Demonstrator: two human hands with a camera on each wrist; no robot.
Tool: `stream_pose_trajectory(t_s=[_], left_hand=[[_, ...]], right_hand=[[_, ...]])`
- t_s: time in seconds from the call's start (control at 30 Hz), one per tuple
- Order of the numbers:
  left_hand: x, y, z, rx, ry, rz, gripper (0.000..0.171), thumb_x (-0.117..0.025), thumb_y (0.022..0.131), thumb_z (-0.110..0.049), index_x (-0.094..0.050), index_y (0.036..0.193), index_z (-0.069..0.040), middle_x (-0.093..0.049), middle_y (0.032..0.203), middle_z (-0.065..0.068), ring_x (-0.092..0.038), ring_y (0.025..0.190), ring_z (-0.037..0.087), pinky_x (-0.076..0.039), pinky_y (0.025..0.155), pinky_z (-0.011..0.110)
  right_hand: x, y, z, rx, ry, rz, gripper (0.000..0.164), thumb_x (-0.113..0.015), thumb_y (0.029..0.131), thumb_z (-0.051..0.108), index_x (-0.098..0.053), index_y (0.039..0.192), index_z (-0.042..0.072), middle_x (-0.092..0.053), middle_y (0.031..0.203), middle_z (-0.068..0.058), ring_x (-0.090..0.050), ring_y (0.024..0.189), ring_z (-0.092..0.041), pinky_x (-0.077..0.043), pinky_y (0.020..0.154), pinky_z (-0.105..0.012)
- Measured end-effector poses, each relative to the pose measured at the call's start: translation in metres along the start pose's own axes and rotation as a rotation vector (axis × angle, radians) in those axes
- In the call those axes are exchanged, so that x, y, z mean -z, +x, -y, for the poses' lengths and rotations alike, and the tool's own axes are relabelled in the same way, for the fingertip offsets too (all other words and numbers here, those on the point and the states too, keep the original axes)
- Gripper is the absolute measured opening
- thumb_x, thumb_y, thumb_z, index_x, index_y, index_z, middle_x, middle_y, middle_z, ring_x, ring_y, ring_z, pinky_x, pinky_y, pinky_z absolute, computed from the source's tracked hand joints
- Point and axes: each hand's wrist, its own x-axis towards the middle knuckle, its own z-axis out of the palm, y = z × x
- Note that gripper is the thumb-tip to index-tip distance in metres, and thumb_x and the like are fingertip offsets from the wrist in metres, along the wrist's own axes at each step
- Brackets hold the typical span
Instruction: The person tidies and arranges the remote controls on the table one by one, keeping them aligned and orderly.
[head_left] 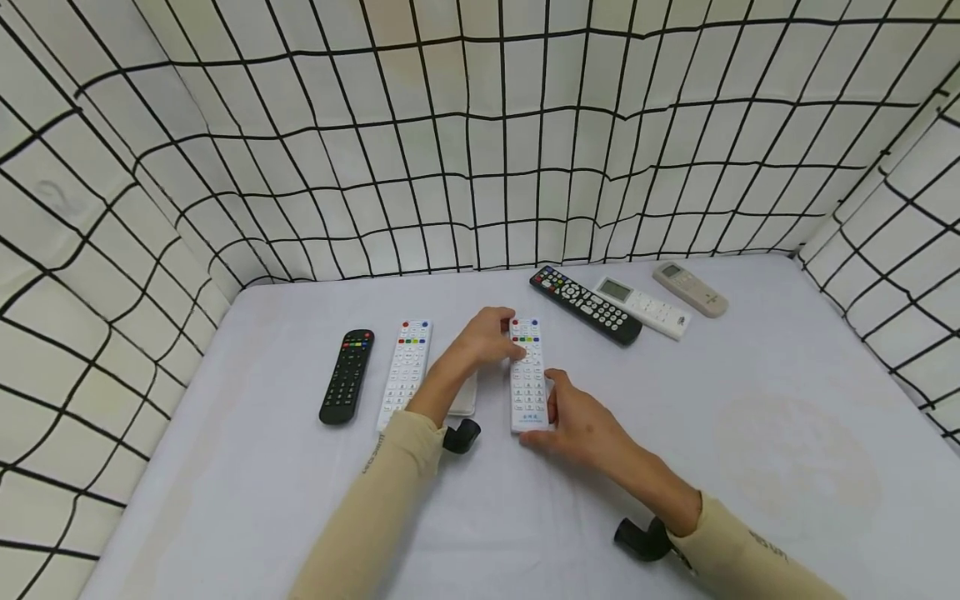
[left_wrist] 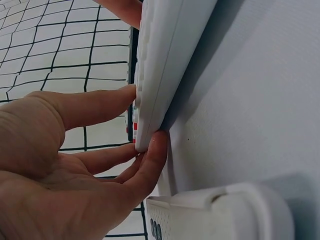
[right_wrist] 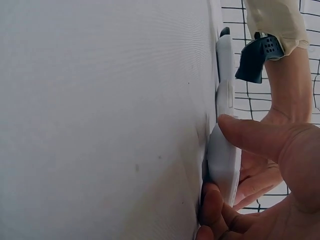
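A white remote control [head_left: 528, 383] with coloured buttons lies lengthwise between both hands on the white-covered table. My left hand [head_left: 486, 337] holds its far end, thumb on the button face and fingers round the end and underside, as the left wrist view shows along the remote's edge [left_wrist: 167, 65]. At the near end my right hand [head_left: 588, 427] grips it, thumb at the bottom edge and fingers along the right side. Beneath the left forearm, another white remote [head_left: 465, 398] is mostly hidden. Left of it lies a similar white remote [head_left: 406, 367] with coloured buttons.
A black remote [head_left: 347, 379] lies at far left. Back right, a long black remote [head_left: 585, 306], a white remote with a screen [head_left: 654, 312] and a beige one [head_left: 692, 290] lie slanted. Black netting [head_left: 502, 175] over white cloth walls the table's back and sides.
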Motion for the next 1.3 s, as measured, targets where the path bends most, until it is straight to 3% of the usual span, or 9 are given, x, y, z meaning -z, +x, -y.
stream_pose_trajectory(t_s=[0.7, 1.13, 1.3], left_hand=[[0.001, 0.001, -0.002, 0.025, 0.065, -0.005, 0.078, -0.077, 0.089, -0.007, -0.041, 0.157, 0.000, -0.051, 0.156, 0.022, -0.051, 0.143, 0.035, -0.042, 0.122, 0.044], [0.004, 0.001, -0.001, 0.024, 0.041, -0.011, 0.076, -0.079, 0.088, -0.009, -0.045, 0.156, -0.003, -0.054, 0.154, 0.018, -0.052, 0.144, 0.033, -0.042, 0.122, 0.044], [0.003, -0.001, -0.002, 0.023, 0.073, -0.027, 0.073, -0.078, 0.090, -0.014, -0.046, 0.155, -0.002, -0.056, 0.152, 0.019, -0.053, 0.143, 0.033, -0.044, 0.120, 0.044]], right_hand=[[0.000, 0.001, 0.002, -0.013, -0.007, 0.008, 0.095, -0.092, 0.079, 0.026, -0.037, 0.153, 0.002, -0.061, 0.088, -0.003, -0.054, 0.074, -0.014, -0.041, 0.064, -0.026], [0.006, 0.001, -0.008, 0.109, 0.012, 0.009, 0.090, -0.090, 0.082, 0.024, -0.039, 0.150, -0.004, -0.061, 0.093, -0.002, -0.051, 0.075, -0.011, -0.041, 0.065, -0.021], [0.008, -0.001, -0.010, 0.096, 0.046, 0.012, 0.088, -0.090, 0.083, 0.028, -0.041, 0.150, -0.002, -0.062, 0.092, -0.001, -0.052, 0.077, -0.011, -0.042, 0.066, -0.021]])
